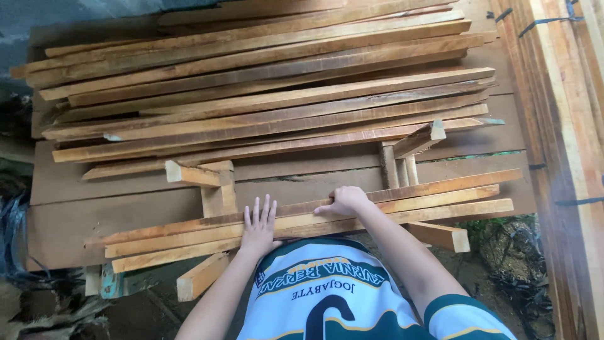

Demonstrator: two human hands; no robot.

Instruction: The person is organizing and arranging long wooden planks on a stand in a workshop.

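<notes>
1. Three long wooden slats (pixel 402 204) lie side to side across two short crosspieces (pixel 217 189), directly before the person.
2. Left hand (pixel 260 223) rests flat, fingers spread, on them.
3. Right hand (pixel 343 201) curls over the farthest slat's edge.

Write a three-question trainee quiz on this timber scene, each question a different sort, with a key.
1. True or false: the left hand lies flat, fingers spread, on the near slats.
2. Multiple choice: the right hand is
A. lifting a slat clear of the stack
B. curled over the far edge of the near slats
C. resting on the big pile of slats behind
3. Fill in: the near slats rest across short wooden ____ set crosswise beneath them.

Key: 1 true; 2 B; 3 blocks.
</notes>
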